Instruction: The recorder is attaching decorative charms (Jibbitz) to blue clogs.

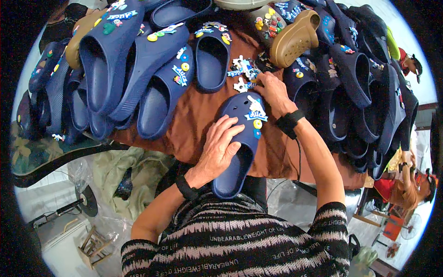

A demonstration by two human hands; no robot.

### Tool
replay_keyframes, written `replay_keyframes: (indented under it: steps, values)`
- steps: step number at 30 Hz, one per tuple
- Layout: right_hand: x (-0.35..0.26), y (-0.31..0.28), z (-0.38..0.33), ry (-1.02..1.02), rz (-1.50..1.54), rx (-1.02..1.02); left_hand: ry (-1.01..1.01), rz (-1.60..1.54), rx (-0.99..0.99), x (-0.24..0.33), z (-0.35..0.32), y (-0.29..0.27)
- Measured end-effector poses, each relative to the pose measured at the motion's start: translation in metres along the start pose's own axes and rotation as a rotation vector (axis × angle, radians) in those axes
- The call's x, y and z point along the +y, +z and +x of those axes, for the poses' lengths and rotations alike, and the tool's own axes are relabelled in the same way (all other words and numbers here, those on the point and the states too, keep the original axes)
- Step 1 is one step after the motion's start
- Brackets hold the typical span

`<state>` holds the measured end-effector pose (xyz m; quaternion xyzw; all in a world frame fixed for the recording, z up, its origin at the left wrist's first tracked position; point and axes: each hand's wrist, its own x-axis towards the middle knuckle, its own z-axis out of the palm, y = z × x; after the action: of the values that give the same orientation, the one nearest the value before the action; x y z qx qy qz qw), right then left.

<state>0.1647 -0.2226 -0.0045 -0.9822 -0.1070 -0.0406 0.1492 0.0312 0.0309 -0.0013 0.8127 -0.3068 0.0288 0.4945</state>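
Note:
A navy clog (233, 173) lies toe-away at the near edge of the brown cloth. Its toe carries a white figure charm with a blue ribbon (256, 113), and round yellow and blue charms below that. My left hand (216, 145) holds the clog, fingers over its upper and thumb by the opening. Just beyond the toe, my right hand (276, 92) dips its bent fingers into a small pile of white, blue and black shoe charms (244, 69). Its fingertips are close together, and whatever is between them is hidden.
Many charm-covered navy clogs (161, 99) lie heaped at the left, more dark clogs (341, 106) at the right. A tan clog (295, 39) stands beyond my right hand. Brown cloth (187, 124) covers the table. Another person (404, 187) is at the far right.

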Motion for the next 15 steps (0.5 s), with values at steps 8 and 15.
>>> replay_keyframes:
  steps: [8, 15]
  values:
    - [0.007, -0.001, 0.003, 0.040, 0.123, -0.024, 0.003, 0.013, 0.010, -0.001, -0.002, 0.000]
    - [0.015, -0.019, 0.023, 0.074, 0.165, -0.087, -0.013, 0.013, 0.011, 0.002, -0.002, 0.001]
